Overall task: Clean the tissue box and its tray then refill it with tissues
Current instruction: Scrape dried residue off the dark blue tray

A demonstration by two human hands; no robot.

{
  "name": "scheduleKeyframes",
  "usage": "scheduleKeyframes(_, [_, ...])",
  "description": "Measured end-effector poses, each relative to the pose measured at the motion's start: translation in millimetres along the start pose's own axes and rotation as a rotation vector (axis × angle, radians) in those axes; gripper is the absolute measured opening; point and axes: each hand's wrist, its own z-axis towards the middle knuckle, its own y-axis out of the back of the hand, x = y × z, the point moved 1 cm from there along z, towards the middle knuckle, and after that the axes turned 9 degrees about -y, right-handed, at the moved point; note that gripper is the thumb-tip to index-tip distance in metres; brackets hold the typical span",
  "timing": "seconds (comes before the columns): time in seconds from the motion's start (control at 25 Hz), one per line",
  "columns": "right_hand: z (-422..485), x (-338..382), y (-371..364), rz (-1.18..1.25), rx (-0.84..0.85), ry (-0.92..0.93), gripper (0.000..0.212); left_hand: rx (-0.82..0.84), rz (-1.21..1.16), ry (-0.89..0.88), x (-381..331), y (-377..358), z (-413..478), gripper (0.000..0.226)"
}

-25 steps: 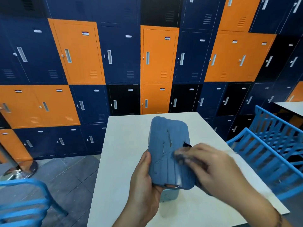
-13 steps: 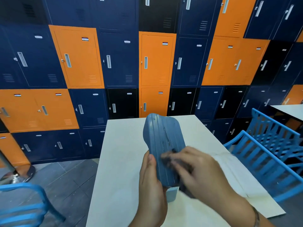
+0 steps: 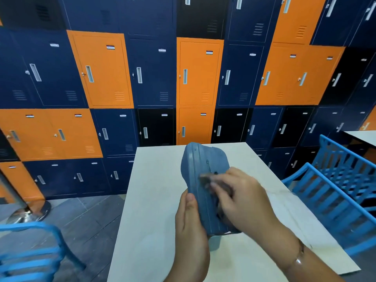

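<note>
A blue ribbed plastic tissue box (image 3: 203, 167) stands on end above the white table (image 3: 154, 192), its narrow side turned toward me. My left hand (image 3: 190, 226) grips its lower left edge. My right hand (image 3: 242, 196) presses a dark cloth (image 3: 207, 181) against the box's right face; the cloth is blurred and mostly hidden under the fingers. The tray and tissues cannot be made out.
Blue slatted chairs stand to the right (image 3: 333, 192) and at the lower left (image 3: 28, 251). A wall of navy, orange and black lockers (image 3: 195, 78) rises behind the table. A metal post base (image 3: 26, 212) sits on the grey floor at left.
The box has turned from showing its broad ribbed face to standing more edge-on. My right hand with the cloth has slid along its surface.
</note>
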Motion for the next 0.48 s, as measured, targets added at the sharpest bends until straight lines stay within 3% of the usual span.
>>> scheduleKeyframes(0.08, [3, -3, -2, -0.027, -0.054, -0.004, 0.019, 0.014, 0.075, -0.047, 2, 4, 0, 0.038])
scheduleKeyframes(0.16, [2, -13, -5, 0.061, 0.053, 0.081, 0.022, 0.006, 0.079, -0.067, 5, -5, 3, 0.038])
scheduleKeyframes(0.32, [11, -19, -2, 0.073, -0.077, -0.059, 0.018, 0.071, 0.123, -0.081, 4, -4, 3, 0.034])
scheduleKeyframes(0.4, [2, -8, -5, 0.111, 0.050, 0.155, 0.020, 0.076, 0.102, -0.122, 4, -1, 2, 0.036])
scheduleKeyframes(0.48, [10, -15, -7, 0.144, 0.040, 0.166, 0.017, 0.089, 0.101, -0.096, 4, -1, 3, 0.036])
